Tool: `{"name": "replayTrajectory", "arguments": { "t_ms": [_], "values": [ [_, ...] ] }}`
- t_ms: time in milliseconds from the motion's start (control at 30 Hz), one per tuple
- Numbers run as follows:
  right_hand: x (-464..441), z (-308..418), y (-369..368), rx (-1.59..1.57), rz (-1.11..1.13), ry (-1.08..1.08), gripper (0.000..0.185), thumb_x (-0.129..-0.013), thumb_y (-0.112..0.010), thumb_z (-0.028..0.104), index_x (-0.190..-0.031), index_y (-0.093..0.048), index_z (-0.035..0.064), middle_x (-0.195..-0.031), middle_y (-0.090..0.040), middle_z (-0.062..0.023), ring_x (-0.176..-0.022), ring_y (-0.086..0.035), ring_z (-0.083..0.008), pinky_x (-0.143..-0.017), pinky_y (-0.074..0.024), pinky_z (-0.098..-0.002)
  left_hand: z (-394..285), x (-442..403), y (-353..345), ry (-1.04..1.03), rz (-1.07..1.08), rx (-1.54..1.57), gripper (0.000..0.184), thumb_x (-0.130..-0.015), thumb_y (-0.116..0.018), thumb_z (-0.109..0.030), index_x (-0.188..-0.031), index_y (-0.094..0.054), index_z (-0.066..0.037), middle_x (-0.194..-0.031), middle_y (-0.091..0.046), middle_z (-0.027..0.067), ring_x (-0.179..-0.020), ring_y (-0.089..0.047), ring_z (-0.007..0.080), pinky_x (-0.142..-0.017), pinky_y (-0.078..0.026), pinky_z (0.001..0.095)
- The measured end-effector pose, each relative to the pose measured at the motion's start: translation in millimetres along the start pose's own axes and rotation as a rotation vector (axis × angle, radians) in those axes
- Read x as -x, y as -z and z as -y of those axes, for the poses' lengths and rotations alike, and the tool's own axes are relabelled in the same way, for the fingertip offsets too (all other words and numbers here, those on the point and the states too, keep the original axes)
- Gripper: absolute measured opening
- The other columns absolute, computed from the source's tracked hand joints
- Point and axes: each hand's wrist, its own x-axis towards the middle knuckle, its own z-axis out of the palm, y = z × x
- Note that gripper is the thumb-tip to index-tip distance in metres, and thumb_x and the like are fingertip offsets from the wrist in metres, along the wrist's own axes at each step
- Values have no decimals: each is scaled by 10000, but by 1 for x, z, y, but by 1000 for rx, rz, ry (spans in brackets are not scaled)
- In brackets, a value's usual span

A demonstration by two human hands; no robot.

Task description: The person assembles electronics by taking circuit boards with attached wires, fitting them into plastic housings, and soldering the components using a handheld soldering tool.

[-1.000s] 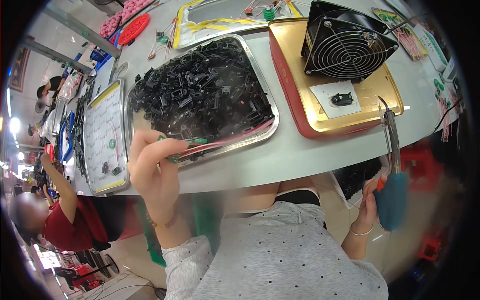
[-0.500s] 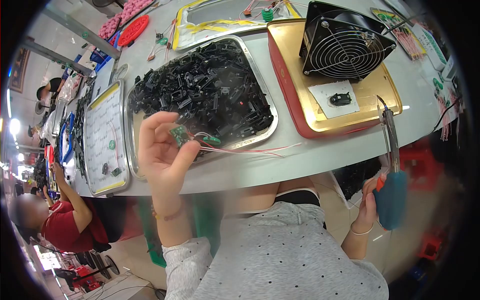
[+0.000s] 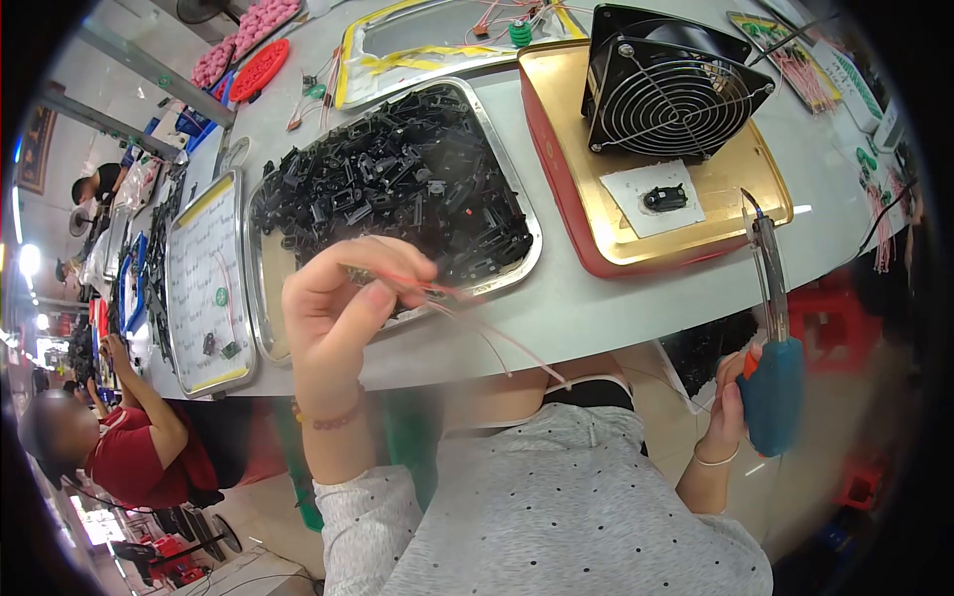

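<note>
My left hand point(image 3: 343, 318) is closed in a pinch above the front of a metal tray. Its fingers hold a small circuit board, mostly hidden now, with thin red and white wires point(image 3: 434, 290) trailing to the right. Below and beyond the hand, the tray holds a heap of small black plastic parts point(image 3: 397, 179). At the right, past the table's front edge, my right hand point(image 3: 725, 412) grips the blue handle of a soldering iron point(image 3: 774, 392), its tip pointing up near the gold tin lid's corner.
A black fan point(image 3: 676, 94) with a wire guard stands on a red and gold tin point(image 3: 740, 223). Before it, a black part point(image 3: 666, 199) lies on a white pad. Left is a smaller tray point(image 3: 211, 372) with wired boards. A person in red point(image 3: 134, 452) sits at the far left.
My left hand has rolled over, its fingers now covering the circuit board; the wires swing downward. The right hand with the soldering iron stays nearly still. The view has shifted slightly.
</note>
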Motion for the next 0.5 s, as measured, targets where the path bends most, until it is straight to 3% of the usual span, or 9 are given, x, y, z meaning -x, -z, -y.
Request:
{"name": "replayTrajectory", "arguments": {
  "t_ms": [167, 333, 400, 500],
  "values": [
    [17, -10, 13, 26, -45, -89, 563, -852, -631, 201, -1323, -434, -36, -1048, -554, -78, -934, -522, -176, -853, -420, -333, -21, -33, -19, 337, 134, 33, 174, -819, -573, -11, -954, -656, 60, -836, -654, 62, -688, -550, 73, -646, -459, 223],
    [31, -20, 27, 54, -35, -141, 574, -867, -642, 215, -1341, -419, -20, -1236, -528, -90, -1152, -497, -211, -991, -393, -385, -12, -81, -52, 335, 409, -222, 137, -815, -649, -66, -867, -664, 60, -777, -644, 34, -654, -541, 33, -540, -422, 183],
    [31, -22, 30, 28, -19, -121, 557, -878, -632, 204, -1342, -413, -15, -1248, -525, -92, -1168, -491, -213, -1006, -387, -386, -2, -97, -60, 267, 513, -371, 141, -835, -655, -89, -846, -655, 51, -766, -639, 40, -623, -541, 36, -517, -420, 171],
    [29, -22, 33, -11, 21, -92, 532, -888, -624, 193, -1334, -414, -8, -1253, -522, -93, -1182, -486, -212, -1020, -384, -380, -8, -112, -81, 353, 595, -425, 164, -853, -662, -120, -859, -661, 43, -780, -657, 38, -671, -581, 40, -545, -436, 163]
  ]
}}
